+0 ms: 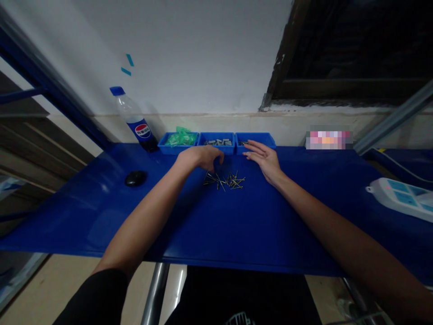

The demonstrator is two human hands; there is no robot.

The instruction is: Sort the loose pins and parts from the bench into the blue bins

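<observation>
My left hand (203, 157) hovers at the near side of the middle blue bin (217, 150), above the left part of a loose pile. Its fingers bend downward and look apart, and I see nothing held in them. The pile is made of thin brass-coloured pieces like long screws (233, 181), lying on the blue table (216, 230). At the near edge of the right blue bin (267, 141), my right hand (265, 163) has its fingers stretched out and spread. Small dark metal pieces (242, 143) show in that bin, partly hidden by the fingers. Small grey metal pieces (221, 142) fill the middle bin.
The left blue bin (164, 143) contains green plastic packets (181, 136). A cola bottle (137, 122) stands beside it by the wall, with a black computer mouse (135, 178) nearer. On the right are a white power strip (402, 198) and a blurred pink item (329, 140).
</observation>
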